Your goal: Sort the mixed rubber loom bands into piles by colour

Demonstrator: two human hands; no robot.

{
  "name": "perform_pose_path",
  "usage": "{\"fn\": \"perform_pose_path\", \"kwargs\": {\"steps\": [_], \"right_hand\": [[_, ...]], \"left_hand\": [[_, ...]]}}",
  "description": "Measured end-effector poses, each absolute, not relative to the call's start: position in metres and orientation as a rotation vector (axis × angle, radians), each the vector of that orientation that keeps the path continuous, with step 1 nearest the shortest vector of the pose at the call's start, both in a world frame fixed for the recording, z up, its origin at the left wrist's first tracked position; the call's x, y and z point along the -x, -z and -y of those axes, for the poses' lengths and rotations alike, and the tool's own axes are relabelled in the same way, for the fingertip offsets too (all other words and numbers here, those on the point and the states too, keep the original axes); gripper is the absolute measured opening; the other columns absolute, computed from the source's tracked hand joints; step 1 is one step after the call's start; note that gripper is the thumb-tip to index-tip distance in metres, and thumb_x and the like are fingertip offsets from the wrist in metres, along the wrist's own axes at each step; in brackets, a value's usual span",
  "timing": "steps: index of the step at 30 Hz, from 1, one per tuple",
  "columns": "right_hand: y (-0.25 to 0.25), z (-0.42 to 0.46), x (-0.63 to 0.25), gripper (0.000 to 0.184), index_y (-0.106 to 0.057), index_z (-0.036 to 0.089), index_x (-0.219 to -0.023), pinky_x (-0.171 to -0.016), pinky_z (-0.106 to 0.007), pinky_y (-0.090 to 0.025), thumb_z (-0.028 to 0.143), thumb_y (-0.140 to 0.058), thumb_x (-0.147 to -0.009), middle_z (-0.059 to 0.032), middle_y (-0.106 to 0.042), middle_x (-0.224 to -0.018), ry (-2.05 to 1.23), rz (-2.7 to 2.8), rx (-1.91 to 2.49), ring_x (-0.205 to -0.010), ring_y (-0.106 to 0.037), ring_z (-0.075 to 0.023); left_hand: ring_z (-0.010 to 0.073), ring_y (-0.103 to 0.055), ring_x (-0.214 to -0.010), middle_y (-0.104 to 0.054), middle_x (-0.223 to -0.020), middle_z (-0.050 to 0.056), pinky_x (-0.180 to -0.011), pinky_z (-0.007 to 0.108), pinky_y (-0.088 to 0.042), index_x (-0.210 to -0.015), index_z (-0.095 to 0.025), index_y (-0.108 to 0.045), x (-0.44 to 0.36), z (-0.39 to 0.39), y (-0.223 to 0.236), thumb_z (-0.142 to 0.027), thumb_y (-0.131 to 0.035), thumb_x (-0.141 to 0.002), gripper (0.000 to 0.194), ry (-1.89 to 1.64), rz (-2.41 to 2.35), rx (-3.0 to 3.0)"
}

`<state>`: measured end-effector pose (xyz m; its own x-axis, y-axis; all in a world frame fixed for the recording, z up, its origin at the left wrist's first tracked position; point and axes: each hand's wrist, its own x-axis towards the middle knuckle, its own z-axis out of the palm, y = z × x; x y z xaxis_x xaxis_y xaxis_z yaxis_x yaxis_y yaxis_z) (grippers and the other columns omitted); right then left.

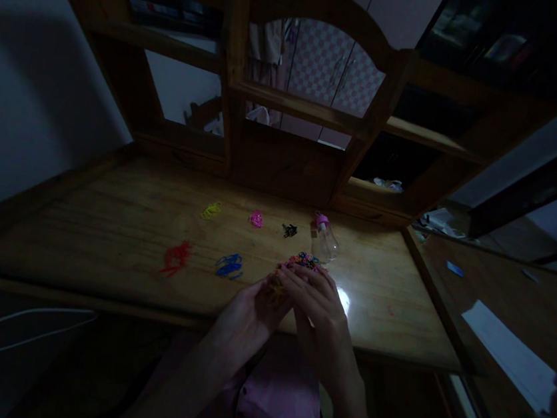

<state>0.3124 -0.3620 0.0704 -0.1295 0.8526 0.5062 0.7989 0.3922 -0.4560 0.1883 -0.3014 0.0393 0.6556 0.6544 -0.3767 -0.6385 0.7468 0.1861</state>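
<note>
A bunch of small multicoloured rubber bands (305,260) shows just beyond my fingers, near the front of the wooden desk (121,218). My left hand (251,310) is cupped around its near side, where yellow-orange bands (276,291) show. Across the top lies my right hand (321,301), its fingers bent together over the bunch and partly hiding it. Left of my hands are separate little piles of blue bands (229,265) and red bands (176,258). Farther back lie yellow bands (211,211), pink bands (256,218) and black bands (289,230).
A clear bulb-shaped bottle (327,245) with a pink cap lies behind my right hand. Wooden shelving (289,156) rises along the desk's back. On the right, a lower surface holds white paper (510,356) and a small blue item (455,269). The room is dim.
</note>
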Motion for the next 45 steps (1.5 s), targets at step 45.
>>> {"fn": "perform_pose_path", "kwargs": {"steps": [45], "right_hand": [[0.011,0.38,-0.374,0.028,-0.067,0.018,-0.106,-0.054,-0.025,-0.045,0.035,-0.052,-0.091,-0.0002,-0.064,-0.064,-0.404,0.811,1.555,-0.055,-0.058,-0.0148]], "left_hand": [[0.0249,-0.053,-0.104,-0.061,-0.105,0.007,-0.098,0.036,-0.038,-0.103,-0.027,-0.07,-0.194,0.235,0.009,-0.014,-0.051,-0.087,0.027,-0.869,-0.804,-1.97]]}}
